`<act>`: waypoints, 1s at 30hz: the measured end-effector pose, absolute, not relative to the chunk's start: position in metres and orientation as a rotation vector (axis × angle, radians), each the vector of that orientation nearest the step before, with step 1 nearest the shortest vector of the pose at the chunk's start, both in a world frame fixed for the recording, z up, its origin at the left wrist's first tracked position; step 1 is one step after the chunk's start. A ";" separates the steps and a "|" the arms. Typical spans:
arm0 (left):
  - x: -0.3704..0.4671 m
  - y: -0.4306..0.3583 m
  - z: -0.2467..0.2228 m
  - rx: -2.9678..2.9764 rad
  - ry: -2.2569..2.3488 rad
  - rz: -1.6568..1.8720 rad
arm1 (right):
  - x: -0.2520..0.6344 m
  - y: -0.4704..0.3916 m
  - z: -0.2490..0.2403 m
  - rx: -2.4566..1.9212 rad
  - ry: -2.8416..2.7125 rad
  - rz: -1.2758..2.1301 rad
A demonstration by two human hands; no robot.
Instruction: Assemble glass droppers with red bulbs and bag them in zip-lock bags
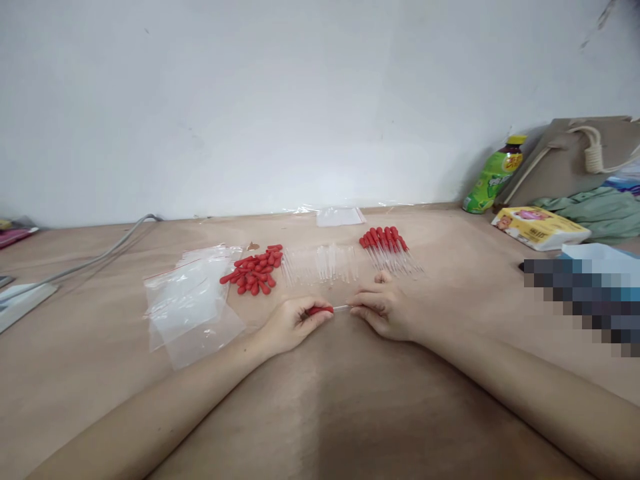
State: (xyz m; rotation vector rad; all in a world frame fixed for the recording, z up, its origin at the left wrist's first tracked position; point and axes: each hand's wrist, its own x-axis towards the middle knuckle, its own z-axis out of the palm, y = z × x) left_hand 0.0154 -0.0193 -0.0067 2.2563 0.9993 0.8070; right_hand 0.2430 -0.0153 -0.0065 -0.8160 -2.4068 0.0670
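Between finger and thumb, my left hand grips a red rubber dropper bulb. From the bulb's open end runs a thin clear dropper tube, pinched at its other end by my right hand. How deep the tube sits in the bulb I cannot tell. Loose red bulbs lie in a heap beyond my left hand. Beside that heap is a row of clear tubes. Past my right hand lie several droppers with red bulbs fitted on their tubes.
Clear plastic bags lie flat left of the loose bulbs, with another bag near the wall. At right are a green drink bottle, a yellow tissue pack and a beige bag. A grey cable crosses the left side.
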 end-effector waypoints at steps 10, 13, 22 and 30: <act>0.015 -0.019 -0.012 2.401 0.960 0.795 | 0.234 -0.025 0.000 -0.865 -2.441 0.007; 0.015 -0.019 -0.011 2.434 0.961 0.794 | 0.230 -0.025 -0.003 -0.922 -2.424 0.065; 0.015 -0.018 -0.011 2.423 0.957 0.780 | 0.222 -0.024 -0.007 -0.996 -2.436 0.165; 0.013 -0.005 -0.001 2.511 0.832 0.756 | 0.214 -0.031 0.001 -1.150 -2.474 0.027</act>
